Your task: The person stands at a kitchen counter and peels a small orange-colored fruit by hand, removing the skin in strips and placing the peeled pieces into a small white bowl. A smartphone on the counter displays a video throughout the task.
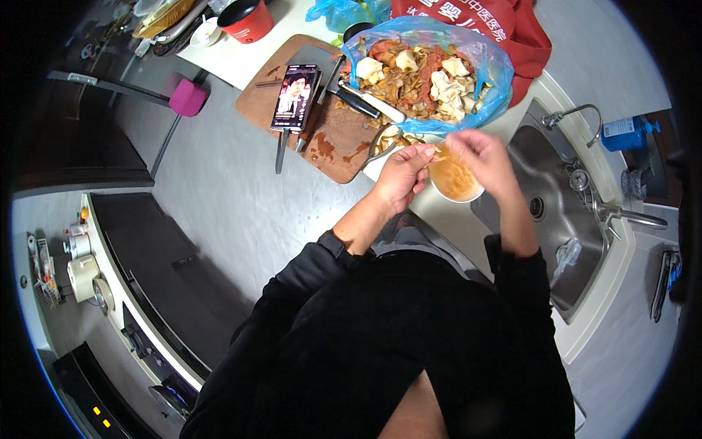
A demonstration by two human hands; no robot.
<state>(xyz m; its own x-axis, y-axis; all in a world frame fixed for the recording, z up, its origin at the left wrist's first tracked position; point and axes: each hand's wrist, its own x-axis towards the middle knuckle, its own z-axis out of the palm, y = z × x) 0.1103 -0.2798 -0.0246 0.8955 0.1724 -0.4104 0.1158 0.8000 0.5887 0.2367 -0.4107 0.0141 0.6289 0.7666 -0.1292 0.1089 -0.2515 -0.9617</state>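
My left hand (pixel 403 174) pinches a small yellowish piece of food (pixel 437 156) between thumb and fingertips, over the near-left rim of a white bowl (pixel 466 200). In the bowl lie pale orange shreds (pixel 457 180), apparently in liquid. My right hand (pixel 483 160) is blurred above the bowl's right side, its fingers bent towards the left hand; whether it grips anything cannot be made out. Just beyond both hands, a blue plastic bag (pixel 496 66) lies spread wide, filled with brownish sliced pieces (pixel 392 85), reddish matter and white chunks (pixel 447 90).
To the left, a wooden cutting board (pixel 343 148) overhangs the counter, carrying a phone (pixel 296 99), a black-handled knife (pixel 356 103) and wet reddish stains. A steel sink (pixel 526 175) with a faucet (pixel 630 215) lies right. A red bag (pixel 526 49) is behind the blue one.
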